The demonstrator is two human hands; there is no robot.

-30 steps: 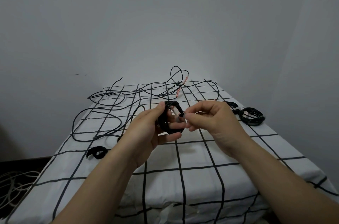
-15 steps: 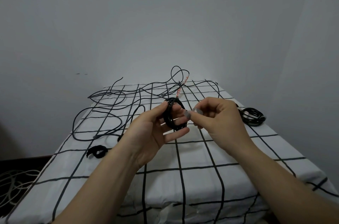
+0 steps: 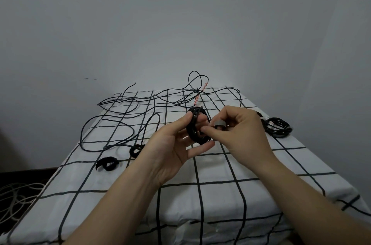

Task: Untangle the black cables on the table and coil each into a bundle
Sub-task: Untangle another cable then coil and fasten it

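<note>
Head view: over the counter (image 3: 220, 194), the left hand (image 3: 170, 144) grips a coiled black cable (image 3: 195, 134); at its 3 o'clock the right hand (image 3: 245, 134) pinches a grey strap (image 3: 219, 123). Better to keep the loops squeezed together while wrapping the strap snugly. Loose cables (image 3: 120, 124) sprawl at 11 o'clock, a finished bundle (image 3: 278, 127) at 2. No writing legible.

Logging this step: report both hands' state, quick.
Left hand: holding the coiled black cable.
Right hand: pinching a grey strap at the coil.
</note>
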